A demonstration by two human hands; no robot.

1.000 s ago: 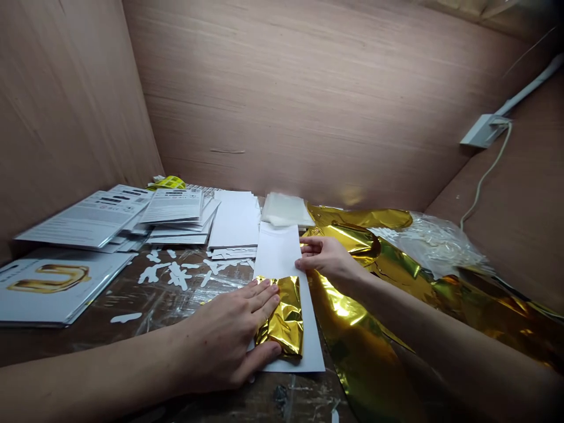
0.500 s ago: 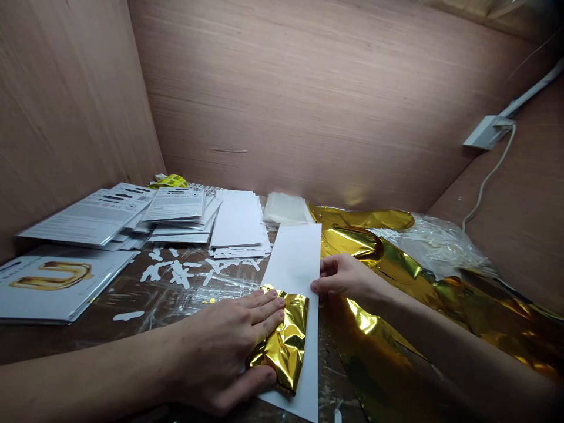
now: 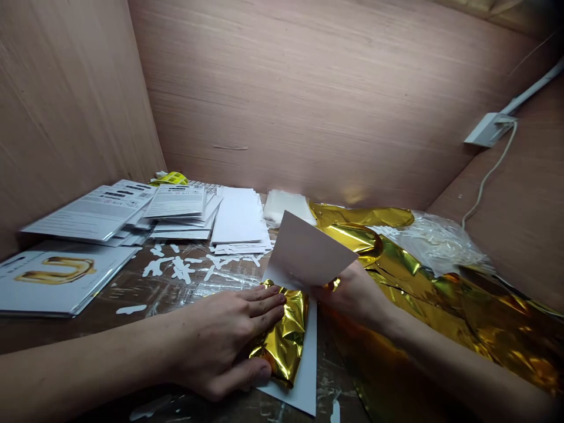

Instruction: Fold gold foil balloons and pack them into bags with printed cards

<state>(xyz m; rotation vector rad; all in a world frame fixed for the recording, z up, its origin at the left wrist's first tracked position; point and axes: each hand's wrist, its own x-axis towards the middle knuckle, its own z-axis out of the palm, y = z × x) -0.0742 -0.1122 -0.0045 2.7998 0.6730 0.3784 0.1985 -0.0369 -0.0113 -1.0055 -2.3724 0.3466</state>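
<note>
Use the folded gold foil packet [image 3: 288, 343] as landmark; it lies on the white card [image 3: 308, 249]. Left hand [image 3: 238, 329]: flat on the packet, thumb spread. Right hand [image 3: 355, 299]: apparently pinching the card's raised part, beyond the packet; full grip hidden. Step in hand, as judged: bending the card over the packet. Next move likely calls for steady left-hand pressure and aligned edges. Containers: 1 clear bag [image 3: 462, 249], far right of the packet, holding pale pieces [image 3: 425, 241], details unclear.
</note>
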